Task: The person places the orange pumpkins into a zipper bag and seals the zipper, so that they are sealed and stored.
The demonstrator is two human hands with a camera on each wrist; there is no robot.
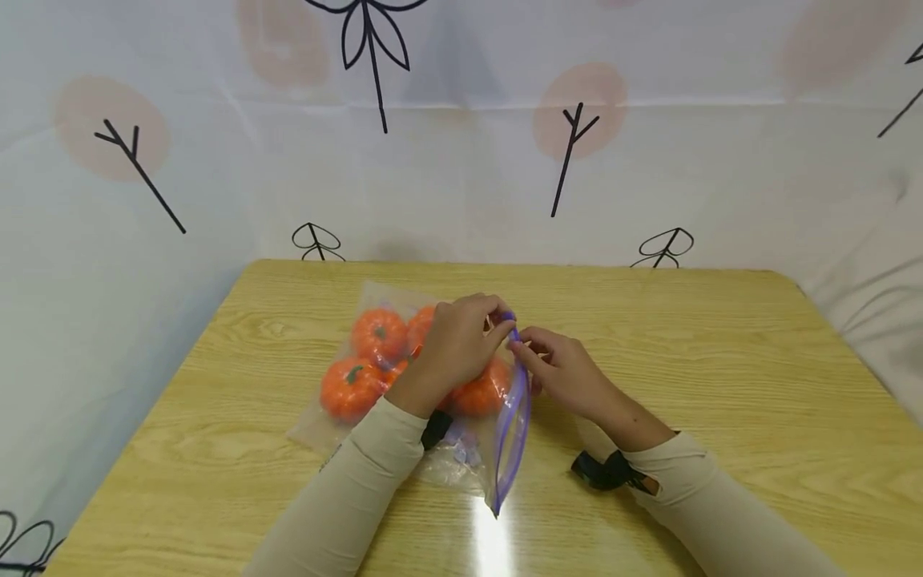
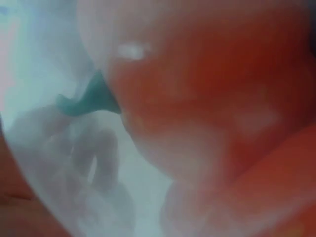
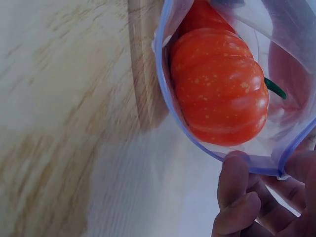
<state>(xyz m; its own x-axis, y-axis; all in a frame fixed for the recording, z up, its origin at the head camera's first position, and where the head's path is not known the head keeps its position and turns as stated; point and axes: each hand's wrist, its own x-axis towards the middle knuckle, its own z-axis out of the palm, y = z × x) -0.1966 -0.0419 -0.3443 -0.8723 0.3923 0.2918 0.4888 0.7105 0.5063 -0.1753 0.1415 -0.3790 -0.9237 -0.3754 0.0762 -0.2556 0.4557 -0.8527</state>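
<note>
- Fingers of the left hand and of the right hand meet at the far end of the purple zip strip of the clear plastic zip bag; both hands pinch this strip, thumb against forefinger, almost touching each other.
- Left hand reaches over the bag, and the bag lies under its palm; the right hand rests on the light wooden desk just beside the bag mouth.
- In the right wrist view the fingertips press the purple edge from below, and the mouth stands open in a loop.
- Bag lies flat on the middle of the desk, mouth to the right.
- Inside are several small orange ribbed pumpkins with green stems, close together.
- One pumpkin sits right at the mouth, glossy with pale speckles.
</note>
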